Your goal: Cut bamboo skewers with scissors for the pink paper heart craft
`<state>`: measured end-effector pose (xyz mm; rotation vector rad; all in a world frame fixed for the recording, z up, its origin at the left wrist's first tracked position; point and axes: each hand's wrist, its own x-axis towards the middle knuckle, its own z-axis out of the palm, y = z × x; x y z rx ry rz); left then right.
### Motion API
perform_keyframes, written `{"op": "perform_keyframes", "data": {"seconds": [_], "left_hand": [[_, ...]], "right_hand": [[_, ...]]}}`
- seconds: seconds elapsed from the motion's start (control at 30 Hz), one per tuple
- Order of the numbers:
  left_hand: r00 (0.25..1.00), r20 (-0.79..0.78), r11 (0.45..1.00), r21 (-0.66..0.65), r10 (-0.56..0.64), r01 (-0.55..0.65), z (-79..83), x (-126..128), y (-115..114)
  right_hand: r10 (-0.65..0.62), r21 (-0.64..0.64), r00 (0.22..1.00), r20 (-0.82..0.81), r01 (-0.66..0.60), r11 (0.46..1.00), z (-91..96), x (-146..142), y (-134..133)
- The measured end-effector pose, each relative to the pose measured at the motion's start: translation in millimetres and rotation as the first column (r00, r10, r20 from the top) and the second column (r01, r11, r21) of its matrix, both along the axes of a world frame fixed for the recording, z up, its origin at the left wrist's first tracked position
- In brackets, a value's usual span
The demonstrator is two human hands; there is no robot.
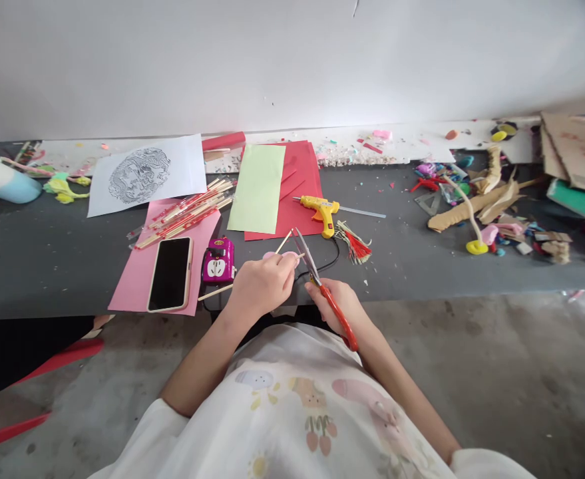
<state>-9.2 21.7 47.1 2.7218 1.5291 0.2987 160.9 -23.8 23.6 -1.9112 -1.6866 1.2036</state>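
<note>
My left hand [262, 285] is closed on a small pink piece [278, 255] fixed to a thin wooden stick [214, 291] that runs out left and up right of the fingers. My right hand [339, 307] grips red-handled scissors [322, 287]; their blades are parted and point up toward the pink piece, close beside it. Both hands hover at the near edge of a low dark grey table [47, 259], above my white patterned shirt [297, 412].
On the table lie a black phone [170, 273] on pink paper, a purple toy [218, 261], a bundle of chopsticks [185, 211], green and red sheets [272, 189], a yellow glue gun [322, 211], a printed drawing [145, 174] and craft scraps [486, 199] at right. Concrete floor lies below.
</note>
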Motion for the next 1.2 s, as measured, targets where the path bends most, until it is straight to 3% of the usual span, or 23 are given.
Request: {"op": "perform_keyframes", "data": {"seconds": [0.4,0.67,0.93,1.1,1.2], "left_hand": [[1.000,-0.013,1.000,-0.005,0.018,-0.018,2.8,1.7,-1.1],[0.999,0.052,0.999,0.040,0.009,-0.011,-0.3,-1.3,-0.6],[0.966,0.227,0.946,0.322,-0.124,0.046,2.3,-0.5,-9.0],[0.947,0.253,0.934,0.340,-0.199,0.106,6.9,-4.3,-12.6],[0.947,0.246,0.934,0.338,-0.206,0.116,6.4,-6.8,-13.2]], "right_hand": [[0.011,0.032,0.998,0.058,-0.013,0.999,-0.2,-2.1,1.4],[0.045,-0.017,0.995,0.089,-0.044,0.999,4.8,-2.3,-0.6],[0.100,0.241,0.983,0.152,-0.135,0.961,14.9,0.7,-9.4],[0.131,0.379,0.958,0.254,-0.224,0.898,17.2,5.3,-11.0],[0.122,0.365,0.964,0.237,-0.205,0.908,19.0,5.6,-11.1]]}}
